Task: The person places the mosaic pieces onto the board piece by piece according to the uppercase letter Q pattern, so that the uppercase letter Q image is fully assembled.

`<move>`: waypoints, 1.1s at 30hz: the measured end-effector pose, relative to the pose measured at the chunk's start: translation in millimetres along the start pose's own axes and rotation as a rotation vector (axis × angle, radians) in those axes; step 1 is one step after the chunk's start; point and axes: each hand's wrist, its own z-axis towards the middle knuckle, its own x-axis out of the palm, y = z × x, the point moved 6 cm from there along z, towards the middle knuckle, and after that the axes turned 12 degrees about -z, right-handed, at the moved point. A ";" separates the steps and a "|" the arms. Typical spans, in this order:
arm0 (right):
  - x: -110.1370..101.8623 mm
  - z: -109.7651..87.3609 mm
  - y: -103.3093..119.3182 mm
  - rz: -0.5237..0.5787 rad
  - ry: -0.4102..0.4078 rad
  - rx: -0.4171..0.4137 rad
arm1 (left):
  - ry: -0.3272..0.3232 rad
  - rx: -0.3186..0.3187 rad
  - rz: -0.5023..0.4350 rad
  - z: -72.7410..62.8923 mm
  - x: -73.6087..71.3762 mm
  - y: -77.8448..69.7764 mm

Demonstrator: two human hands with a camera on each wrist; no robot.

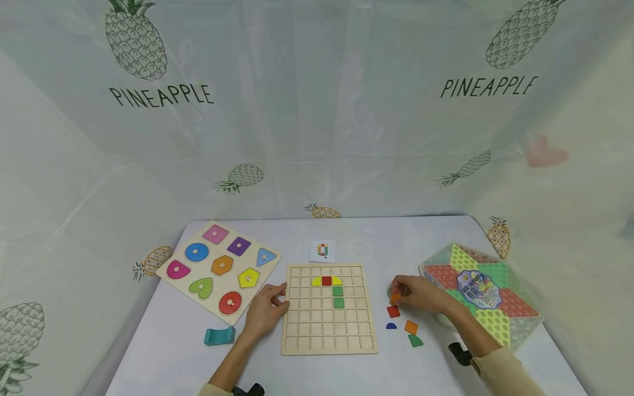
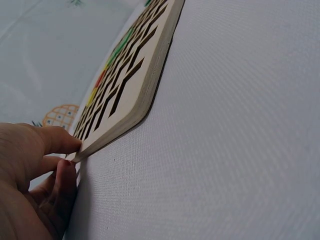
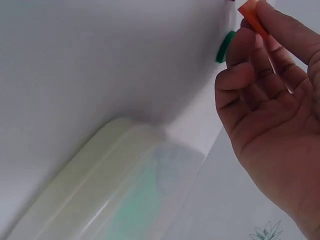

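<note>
right hand: thumb and forefinger pinched an orange piece, held above the table to the right of the grid board, just behind a red square; the remaining fingers were bent.

left hand: thumb and forefinger stood apart, their tips touching the left edge of the grid board.

grid board: pale wood, flat on the white table, between the hands. in its second row from the back lay a yellow piece, a red piece and a second yellow piece; two green pieces continued in the cells in front of the latter.

loose pieces, right of the board: the red square, a blue half-round, an orange square, a green quarter-round.

picture card: small, white, just behind the board.

shape puzzle: set at an angle, back left, with nine coloured knobbed shapes.

teal block: curved top, in front of the puzzle.

hexagonal box: translucent, at right, with red, yellow and green sections and a central label.

backdrop: pale cloth, pineapple prints.
</note>
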 end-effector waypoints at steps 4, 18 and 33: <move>-1.7 6.8 11.3 0.049 -0.013 -0.023 | -0.002 -0.001 -0.001 -0.2 -0.2 -0.3; 27.1 54.7 74.9 0.146 -0.051 -0.184 | -0.018 -0.010 0.001 -0.1 -0.5 -0.2; 51.8 93.6 126.9 0.156 -0.075 -0.264 | -0.016 -0.009 0.003 -1.2 -0.2 -1.8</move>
